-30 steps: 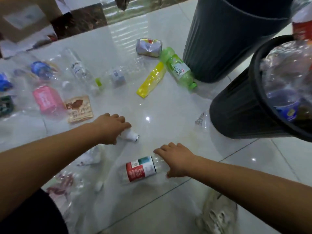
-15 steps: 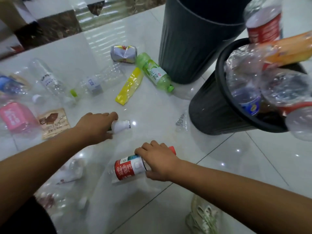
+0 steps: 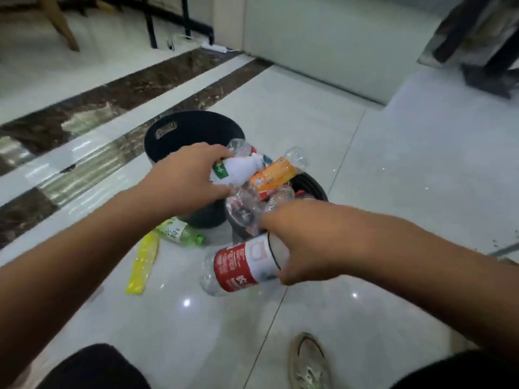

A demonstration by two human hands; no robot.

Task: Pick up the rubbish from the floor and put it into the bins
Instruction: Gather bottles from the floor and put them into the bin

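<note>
Left hand (image 3: pixel 193 175) grips a small white bottle (image 3: pixel 241 169) above the heaped bottles (image 3: pixel 244 206) of the near bin (image 3: pixel 314 186), right hand (image 3: pixel 297 240) clasps a red-labelled clear bottle (image 3: pixel 238 266) just in front of it, while a green bottle (image 3: pixel 179 233) and yellow wrapper (image 3: pixel 143 265) lie on the floor (image 3: pixel 365 169).

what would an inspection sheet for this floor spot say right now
surface: glossy white floor, dark marble strip across it
job's things: far bin; near bin heaped with bottles; green bottle and yellow wrapper lying on the floor
clutter: nothing seen beyond the rubbish
hands: left hand grips a white bottle above the bins; right hand grips a red-label bottle by the near bin
cables: what looks like a white power strip by the far wall, blurred
surroundings: wooden leg, dark furniture legs, a shoe
</note>
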